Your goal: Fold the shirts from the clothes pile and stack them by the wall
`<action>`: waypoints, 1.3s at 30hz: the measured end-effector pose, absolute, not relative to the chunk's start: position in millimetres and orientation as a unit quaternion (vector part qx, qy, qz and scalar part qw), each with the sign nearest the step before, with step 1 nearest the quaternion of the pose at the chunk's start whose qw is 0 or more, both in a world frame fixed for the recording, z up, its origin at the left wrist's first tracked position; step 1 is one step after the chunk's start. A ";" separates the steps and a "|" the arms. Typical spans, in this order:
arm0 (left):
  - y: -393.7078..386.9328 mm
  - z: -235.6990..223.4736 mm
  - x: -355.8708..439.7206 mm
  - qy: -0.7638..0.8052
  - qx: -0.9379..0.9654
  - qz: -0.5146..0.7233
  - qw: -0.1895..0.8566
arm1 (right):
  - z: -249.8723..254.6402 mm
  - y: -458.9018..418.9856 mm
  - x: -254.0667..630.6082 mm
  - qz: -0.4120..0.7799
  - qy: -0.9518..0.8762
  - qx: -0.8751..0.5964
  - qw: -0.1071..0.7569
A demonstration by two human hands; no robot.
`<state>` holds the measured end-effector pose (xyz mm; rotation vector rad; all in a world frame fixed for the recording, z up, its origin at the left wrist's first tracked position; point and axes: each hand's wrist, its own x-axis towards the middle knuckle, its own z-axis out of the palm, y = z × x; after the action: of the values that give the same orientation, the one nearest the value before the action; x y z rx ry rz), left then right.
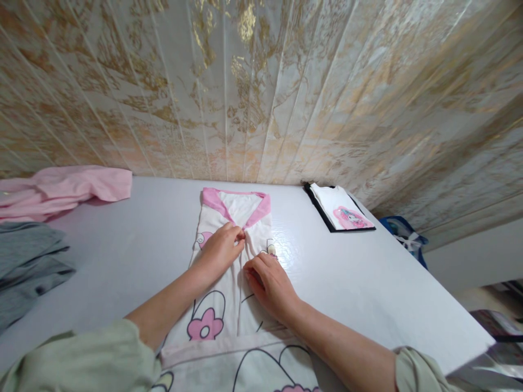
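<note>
In front of me a white shirt (pixel 223 283) with a pink V-shaped collar lies lengthwise on the table, its sides turned in to a narrow shape. Pink flowers and black outlines are printed on it, and a pale pink band crosses it lower down. Just under the collar's point, my left hand (pixel 223 247) pinches the front opening. My right hand (pixel 272 283) is closed lower on the same opening, fingertips curled in against the cloth edge. The lower end of the shirt runs out of view at the bottom.
The white table (pixel 359 294) meets a patterned wall (pixel 229 98) behind. To the left lie a pink garment (pixel 90 185) and grey clothing (pixel 32 267). At the back right, a folded white top (pixel 327 201) rests on a black folded item (pixel 322 215). A blue bag-like item (pixel 404 234) is beyond the table's right edge.
</note>
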<state>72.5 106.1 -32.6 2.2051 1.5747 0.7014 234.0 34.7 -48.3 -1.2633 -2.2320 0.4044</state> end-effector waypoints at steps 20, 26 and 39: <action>115.7 -49.1 81.6 0.580 0.738 0.288 0.193 | -50.9 36.7 234.8 0.145 -0.839 -0.465 0.244; 117.3 -38.8 70.1 0.626 0.721 0.250 0.159 | -50.5 34.7 236.8 0.177 -0.824 -0.458 0.282; 107.6 -27.7 75.4 0.605 0.747 0.221 0.161 | -48.1 35.3 237.3 0.165 -0.837 -0.444 0.274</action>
<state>75.4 107.6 -27.7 2.1344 1.7288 0.6314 237.3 35.3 -48.1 -1.1954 -2.2513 0.4440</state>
